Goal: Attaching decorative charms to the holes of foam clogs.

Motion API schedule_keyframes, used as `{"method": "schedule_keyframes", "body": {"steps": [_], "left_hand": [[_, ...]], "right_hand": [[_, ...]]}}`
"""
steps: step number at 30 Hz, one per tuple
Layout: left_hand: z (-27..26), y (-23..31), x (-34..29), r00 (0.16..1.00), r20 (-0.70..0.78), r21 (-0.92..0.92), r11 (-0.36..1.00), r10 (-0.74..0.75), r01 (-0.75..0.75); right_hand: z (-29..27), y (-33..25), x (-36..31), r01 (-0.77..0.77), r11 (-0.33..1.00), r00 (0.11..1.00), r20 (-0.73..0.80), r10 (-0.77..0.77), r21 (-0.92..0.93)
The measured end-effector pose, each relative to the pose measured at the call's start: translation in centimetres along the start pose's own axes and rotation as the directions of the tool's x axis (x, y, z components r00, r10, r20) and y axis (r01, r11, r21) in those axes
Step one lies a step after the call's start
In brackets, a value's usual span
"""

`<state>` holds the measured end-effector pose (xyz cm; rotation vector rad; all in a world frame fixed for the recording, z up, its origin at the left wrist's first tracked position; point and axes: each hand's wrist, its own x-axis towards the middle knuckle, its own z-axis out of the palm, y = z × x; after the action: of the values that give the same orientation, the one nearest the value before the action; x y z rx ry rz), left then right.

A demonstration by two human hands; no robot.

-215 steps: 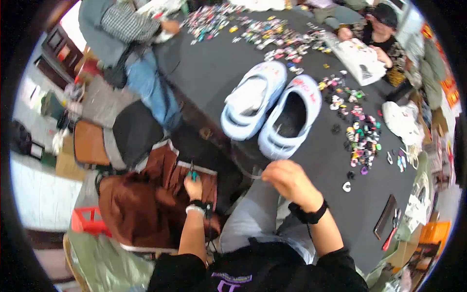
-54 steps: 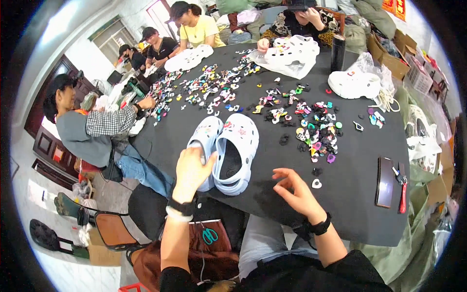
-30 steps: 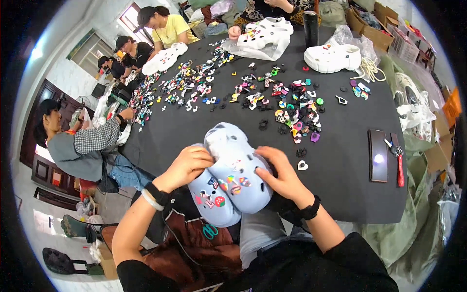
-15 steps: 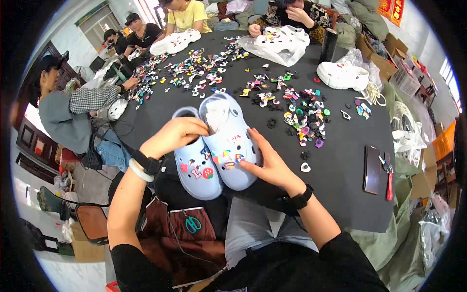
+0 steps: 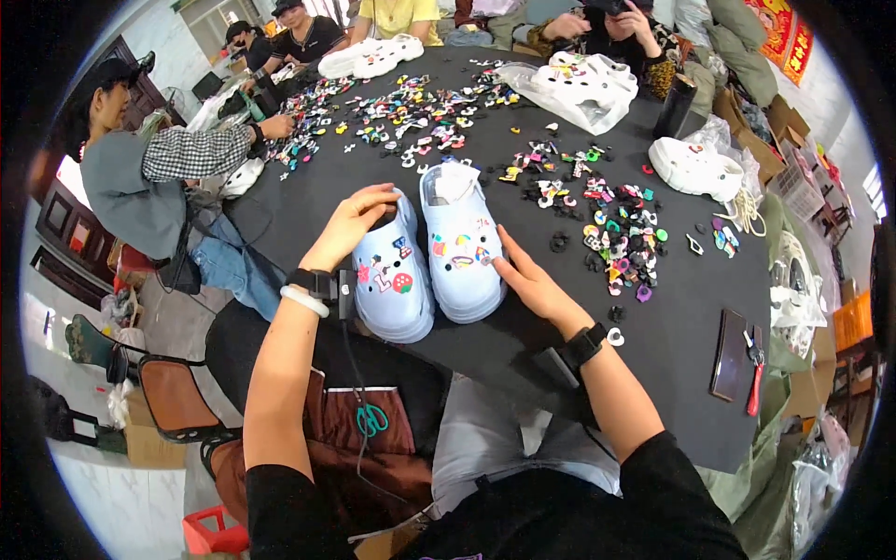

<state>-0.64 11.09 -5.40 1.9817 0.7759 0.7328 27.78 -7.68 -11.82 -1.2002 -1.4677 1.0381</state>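
Two light blue clogs stand side by side at the near edge of the dark table, toes toward me. Colourful charms dot both uppers, among them a strawberry (image 5: pixel 402 282) on the left clog (image 5: pixel 397 317). Curled over the heel opening of that clog, the fingers of my left hand (image 5: pixel 359 222) grip it. My right hand (image 5: pixel 537 283) holds the outer side of the right clog (image 5: pixel 467 301), thumb against its upper; its lower fingers are partly hidden. White stuffing (image 5: pixel 454 182) shows in the right clog's opening.
Piles of small charms (image 5: pixel 627 233) lie beyond and right of the clogs. White clogs (image 5: pixel 695 168), a black bottle (image 5: pixel 676 105), a phone (image 5: pixel 729 355) and keys with a red fob (image 5: pixel 754 373) are also on the table. Several people sit around the left and far sides.
The clogs have moved away from me onto the table edge, and a small gap has opened between their heels. My left hand has shifted from between the openings to the left clog's heel.
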Motion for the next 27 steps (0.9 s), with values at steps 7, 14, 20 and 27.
{"method": "schedule_keyframes", "body": {"steps": [7,14,20,27], "left_hand": [[0.4,4.6,-1.8,0.991,-0.132,0.224,0.973,-0.028,0.057],[2.2,3.9,-9.0,0.959,-0.272,0.463,0.884,0.081,0.057],[8.6,0.5,-12.0,0.804,-0.563,-0.193,0.977,-0.189,0.094],[11.3,1.0,-12.1,0.803,-0.548,-0.532,0.838,-0.232,-0.120]], "right_hand": [[-0.8,-0.8,-0.4,-0.022,1.000,0.999,0.034,0.023,-0.021],[-0.6,-1.3,-0.5,0.042,0.989,0.999,0.022,-0.039,-0.143],[-0.5,-1.3,-0.4,-0.028,0.998,0.999,0.030,0.029,-0.058],[-1.7,-2.8,-1.5,-0.067,0.994,0.997,0.028,0.070,-0.087]]}}
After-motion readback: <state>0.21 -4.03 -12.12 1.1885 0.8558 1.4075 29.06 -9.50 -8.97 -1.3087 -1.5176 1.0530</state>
